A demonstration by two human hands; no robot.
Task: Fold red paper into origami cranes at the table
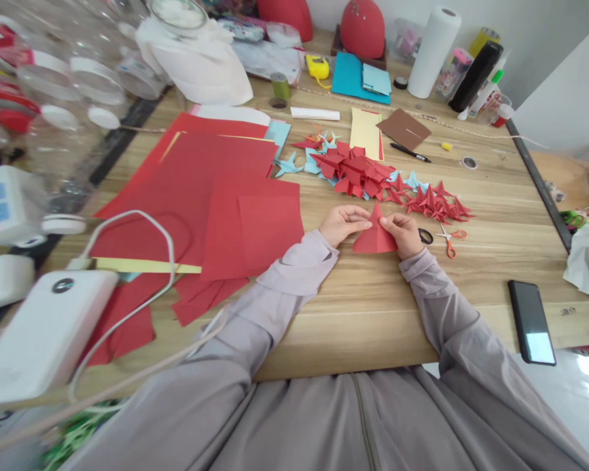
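A folded red paper (374,237) with a pointed top is held between both hands, above the wooden table (353,307). My left hand (344,224) pinches its left edge near the top. On the right edge, my right hand (403,233) grips it with thumb and fingers. Just beyond the hands lies a pile of red folded paper pieces (356,171), with light blue ones (288,165) among and beside them. More red pointed pieces (439,203) lie to the right. Orange-handled scissors (451,239) rest right of my right hand.
Large red sheets (191,190) cover the table's left side, near a white power bank (49,333) with a cable. A phone (531,322) lies at the right edge. Toward the back are a yellow tape measure (318,67), a black pen (410,153) and a white roll (434,53).
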